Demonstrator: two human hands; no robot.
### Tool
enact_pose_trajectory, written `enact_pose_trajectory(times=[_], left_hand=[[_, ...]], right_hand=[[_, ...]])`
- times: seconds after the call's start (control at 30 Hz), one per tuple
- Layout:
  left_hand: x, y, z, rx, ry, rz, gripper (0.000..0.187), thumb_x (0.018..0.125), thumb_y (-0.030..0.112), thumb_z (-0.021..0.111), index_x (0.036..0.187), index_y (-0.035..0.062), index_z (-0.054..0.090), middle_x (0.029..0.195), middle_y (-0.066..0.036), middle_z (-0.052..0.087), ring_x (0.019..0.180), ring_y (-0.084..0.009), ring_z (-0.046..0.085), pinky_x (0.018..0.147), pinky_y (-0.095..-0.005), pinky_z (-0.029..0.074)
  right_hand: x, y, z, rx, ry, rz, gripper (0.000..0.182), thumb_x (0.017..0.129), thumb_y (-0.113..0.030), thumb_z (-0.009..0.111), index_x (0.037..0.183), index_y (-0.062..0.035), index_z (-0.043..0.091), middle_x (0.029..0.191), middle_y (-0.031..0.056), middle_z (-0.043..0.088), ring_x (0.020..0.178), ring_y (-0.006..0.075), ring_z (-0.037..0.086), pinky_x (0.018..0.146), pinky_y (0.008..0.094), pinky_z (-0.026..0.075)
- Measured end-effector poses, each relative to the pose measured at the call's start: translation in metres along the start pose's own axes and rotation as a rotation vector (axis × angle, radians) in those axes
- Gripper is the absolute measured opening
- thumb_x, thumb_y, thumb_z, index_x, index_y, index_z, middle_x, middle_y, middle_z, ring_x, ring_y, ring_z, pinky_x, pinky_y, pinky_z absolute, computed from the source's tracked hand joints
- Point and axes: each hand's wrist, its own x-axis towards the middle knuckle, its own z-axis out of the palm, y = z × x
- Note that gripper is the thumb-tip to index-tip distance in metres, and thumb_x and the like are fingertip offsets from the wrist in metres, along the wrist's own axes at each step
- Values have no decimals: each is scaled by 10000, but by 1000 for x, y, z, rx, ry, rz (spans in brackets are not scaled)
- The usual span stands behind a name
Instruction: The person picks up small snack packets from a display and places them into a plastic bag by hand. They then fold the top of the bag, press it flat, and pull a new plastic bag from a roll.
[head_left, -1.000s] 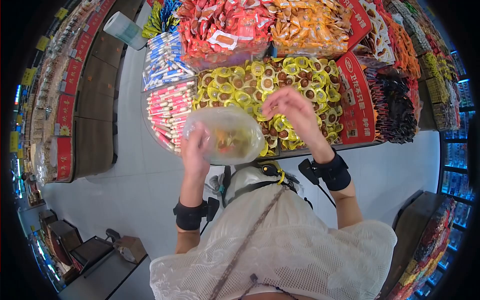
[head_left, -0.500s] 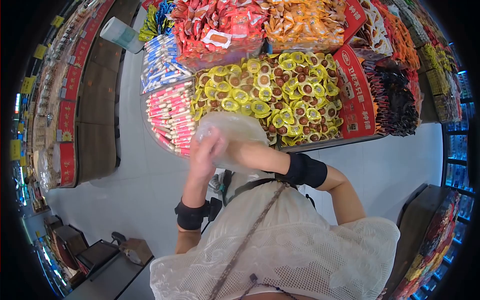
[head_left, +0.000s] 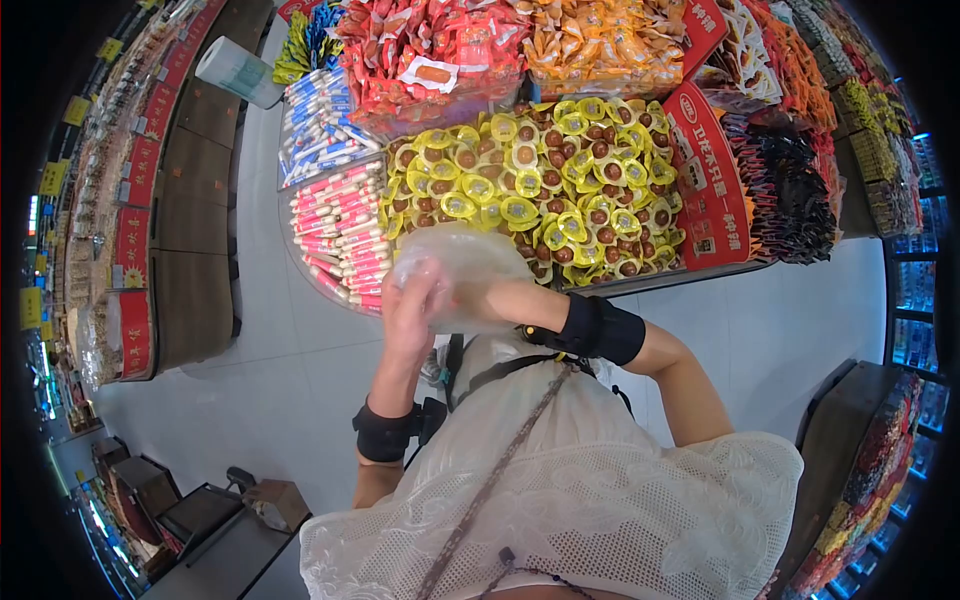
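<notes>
A thin, clear plastic bag (head_left: 470, 255) is spread in front of my body, over the near edge of the snack display. My left hand (head_left: 415, 300) is closed on the bag at its left side, fingers bent. The right forearm reaches leftward into or behind the bag, and my right hand (head_left: 455, 300) lies close beside the left one, partly covered by film; its fingers are hidden. Just beyond the bag lie yellow-wrapped round brown snacks (head_left: 520, 180). Red-and-white wrapped sticks (head_left: 340, 235) fill the compartment to the left.
Blue-and-white sticks (head_left: 320, 130), red packets (head_left: 430, 55) and orange packets (head_left: 600, 45) fill the farther bins. A red sign (head_left: 708, 180) stands at the right, near black packets (head_left: 790, 190). A bag roll (head_left: 238, 72) is at the back left. Shelves line both sides.
The right forearm and its black wristband have shifted slightly left. Both hands remain close together at the bag, whose film has changed shape slightly.
</notes>
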Motion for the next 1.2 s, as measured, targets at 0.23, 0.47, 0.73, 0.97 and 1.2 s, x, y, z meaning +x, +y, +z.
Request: enact_pose_trajectory(times=[0.23,0.47,0.73,0.97,1.2], left_hand=[[1,-5,-2,-20,2,-19,129,797,174,478,722,71,494,587,40,415,474,-27,346,398,-180,310],[-2,-1,-4,-51,92,-4,128,803,177,479,741,67,506,599,36,427,487,-28,386,425,-186,392],[-1,-1,-2,-57,159,11,143,790,175,486,674,92,476,570,50,404,468,-27,324,413,-192,209],[9,-14,-25,-136,345,13,78,801,174,497,775,102,512,621,62,438,506,-21,384,436,-159,266],[7,-7,-42,-132,286,70,240,848,240,401,679,73,435,413,64,257,344,-34,215,340,-217,146]], right_hand=[[-7,-20,-15,-3,-43,55,208,766,-172,468,853,-13,569,834,185,578,774,310,545,696,369,417],[-6,-3,5,-101,332,-221,201,776,-134,452,908,-7,536,839,172,577,757,298,548,662,382,430],[-10,-21,-6,-135,417,-250,199,776,-136,451,920,-17,523,872,176,567,795,274,551,653,375,436],[-20,-83,-61,-402,125,-174,181,718,-87,522,890,-42,491,906,140,518,853,242,511,665,321,442],[-41,-66,-130,-290,871,-205,189,693,-65,582,859,-43,494,865,97,496,833,264,475,684,327,417]])
